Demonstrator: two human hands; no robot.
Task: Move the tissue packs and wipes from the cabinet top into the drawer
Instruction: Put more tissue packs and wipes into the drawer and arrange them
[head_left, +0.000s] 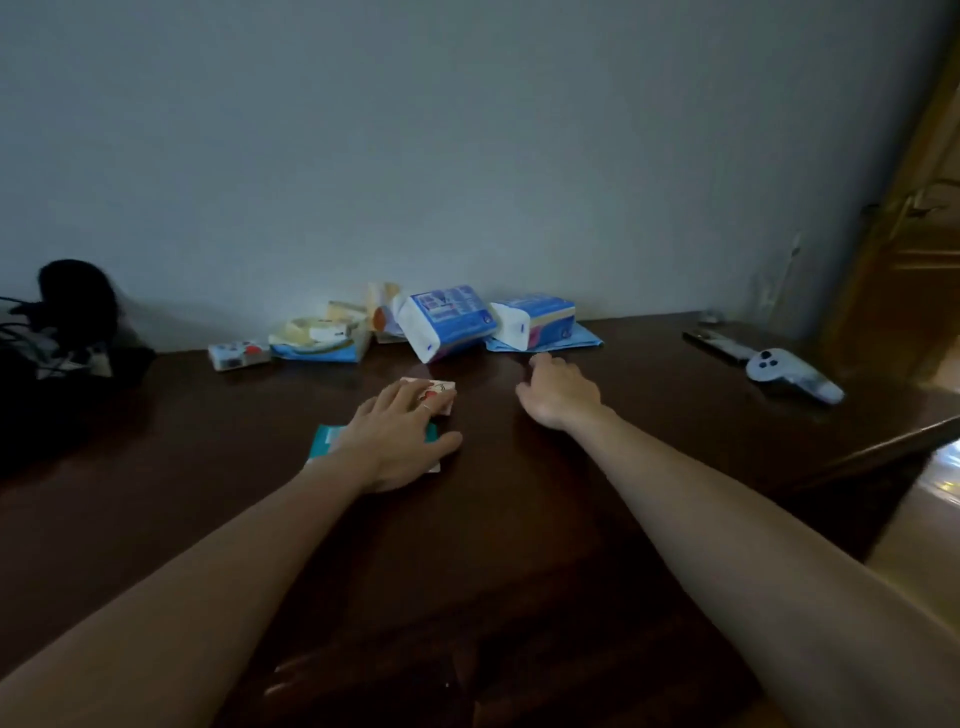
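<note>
My left hand lies flat over a teal wipes pack on the dark cabinet top, its fingertips on a small pink-and-white tissue pack. My right hand hovers with relaxed fingers and holds nothing, just short of a blue-and-white tissue pack lying on a flat blue pack. Another blue-and-white pack leans tilted to its left. Further left sit a pile of yellowish packs and a small pack. No drawer is in view.
A white game controller and a dark flat remote lie at the right of the cabinet top. Black gear with cables stands at the far left. The wall runs close behind the packs. A wooden door is at the right.
</note>
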